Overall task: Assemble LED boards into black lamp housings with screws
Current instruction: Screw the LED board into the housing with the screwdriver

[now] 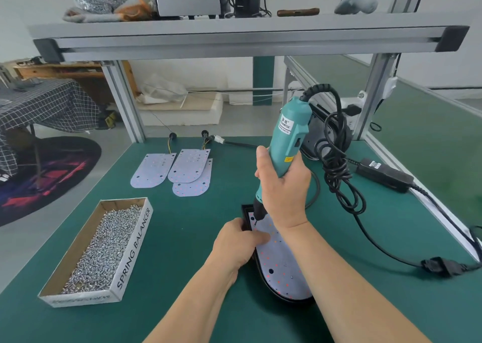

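Now one board (284, 267) lies inside the black housing (287, 301), close to the person on the green surface (195, 238). The right hand (283, 186) has a tight grip round the driver (287, 131), and its tip stands on the board's far corner. The left hand (234, 243) grips the housing's edge, with a finger pressing the board. How many screws are in is too small to tell. Three more boards (177, 171) wait farther back, so most of the job looks left. The box (133, 248) of screws sits to the left.
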Demonstrator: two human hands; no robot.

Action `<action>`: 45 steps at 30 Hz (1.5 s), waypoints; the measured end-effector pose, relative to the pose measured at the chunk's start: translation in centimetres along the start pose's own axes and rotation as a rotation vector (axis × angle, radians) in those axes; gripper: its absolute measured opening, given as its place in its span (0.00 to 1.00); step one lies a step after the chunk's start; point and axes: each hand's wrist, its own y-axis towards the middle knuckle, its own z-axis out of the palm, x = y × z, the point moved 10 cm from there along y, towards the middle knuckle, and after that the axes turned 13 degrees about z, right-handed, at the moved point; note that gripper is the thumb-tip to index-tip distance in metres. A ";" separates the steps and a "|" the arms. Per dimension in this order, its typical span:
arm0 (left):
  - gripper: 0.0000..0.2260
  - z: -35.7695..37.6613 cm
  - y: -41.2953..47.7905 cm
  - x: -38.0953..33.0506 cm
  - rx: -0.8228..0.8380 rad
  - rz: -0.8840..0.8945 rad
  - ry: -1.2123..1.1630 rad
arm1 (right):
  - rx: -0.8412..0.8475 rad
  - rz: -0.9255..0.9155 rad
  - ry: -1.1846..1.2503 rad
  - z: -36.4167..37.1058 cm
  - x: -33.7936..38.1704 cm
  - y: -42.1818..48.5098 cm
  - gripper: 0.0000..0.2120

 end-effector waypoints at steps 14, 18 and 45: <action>0.20 0.1 -0.4 -0.7 0.015 -0.008 0.009 | 0.001 0.115 0.083 -0.9 -0.9 0.4 0.16; 0.20 0.0 -0.4 -0.8 0.039 0.000 0.017 | -0.139 0.123 0.203 -5.1 0.5 3.0 0.12; 0.18 -0.7 -1.2 -1.6 -0.005 0.045 0.166 | 0.278 0.324 -1.427 -3.5 -14.3 10.4 0.20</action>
